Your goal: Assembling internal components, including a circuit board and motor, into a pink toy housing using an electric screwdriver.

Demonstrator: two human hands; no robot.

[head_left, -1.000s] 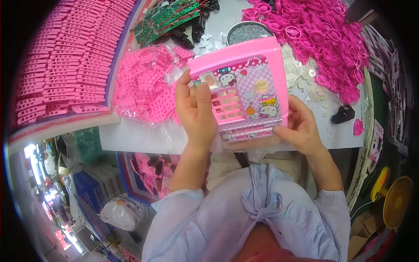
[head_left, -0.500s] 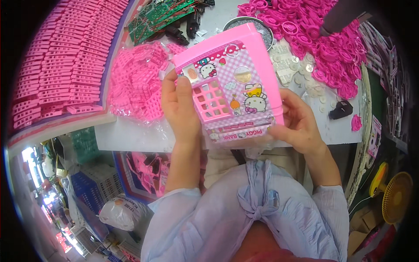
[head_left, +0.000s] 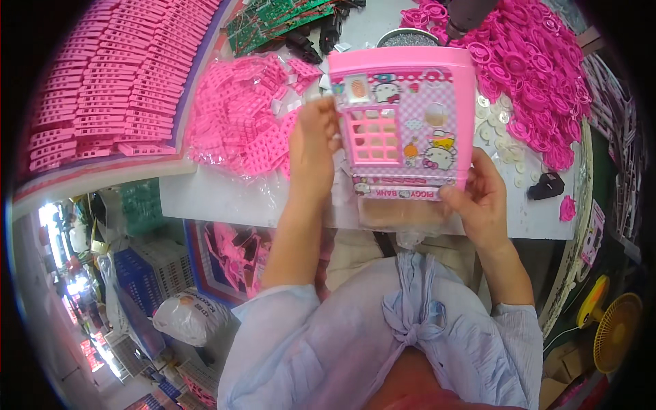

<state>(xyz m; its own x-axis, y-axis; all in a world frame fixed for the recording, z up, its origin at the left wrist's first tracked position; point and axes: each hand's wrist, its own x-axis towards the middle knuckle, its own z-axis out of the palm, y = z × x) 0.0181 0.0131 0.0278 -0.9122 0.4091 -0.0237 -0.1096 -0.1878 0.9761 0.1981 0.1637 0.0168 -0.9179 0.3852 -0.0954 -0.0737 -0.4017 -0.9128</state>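
The right hand [head_left: 480,197] pinches the pink panel [head_left: 406,126], at centre, by its lower right corner; the left hand [head_left: 316,130] curls beside it, contact unclear. If gripped only there, it could tip into the dish [head_left: 408,30] at top centre.

The person wears a pale blue blouse of thin, crinkled cloth [head_left: 342,342], its loose, wide sleeves [head_left: 516,338] ending near the elbows. A knotted tie of matching cloth [head_left: 413,333] gathers the front, and beige cloth [head_left: 352,263] covers the lap.
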